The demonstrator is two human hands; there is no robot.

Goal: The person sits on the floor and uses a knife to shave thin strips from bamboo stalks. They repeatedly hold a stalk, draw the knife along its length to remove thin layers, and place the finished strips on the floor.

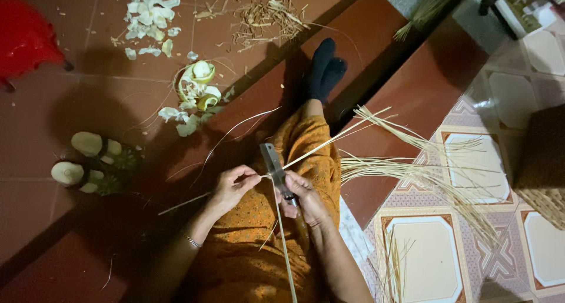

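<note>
Hands are busy over a lap in orange cloth (253, 250). The person sits on red steps (412, 97), with one foot in a dark sock (325, 67) stretched far out in front.

The right hand (306, 198) has its fingers curled tight around the handle of a knife (275, 169). The flat grey blade points up and away from the body, probably so the sharp edge stays clear of the legs.

The left hand (231, 187) pinches a thin pale strip (321, 145) just beside the blade. The fingers are closed on it. The strip crosses the blade and runs far off to the right, so the hand can keep it stretched and steady against the metal.

More pale strips (424, 173) lie in a loose bundle on the right, spread over the edge of the step and the patterned tiles (429, 256). They are near the knife hand, easy to reach. A few more strips (393, 267) lie on the near tiles.

Scraps are on the far floor, away from the lap: white peels (150, 11), a curled green and white husk (197, 85), and a heap of dry brown fibres (268, 17). Two sandals (88, 161) sit on the left. A red plastic stool (26, 38) stands at the far left. A woven basket (544, 167) sits at the right edge.
</note>
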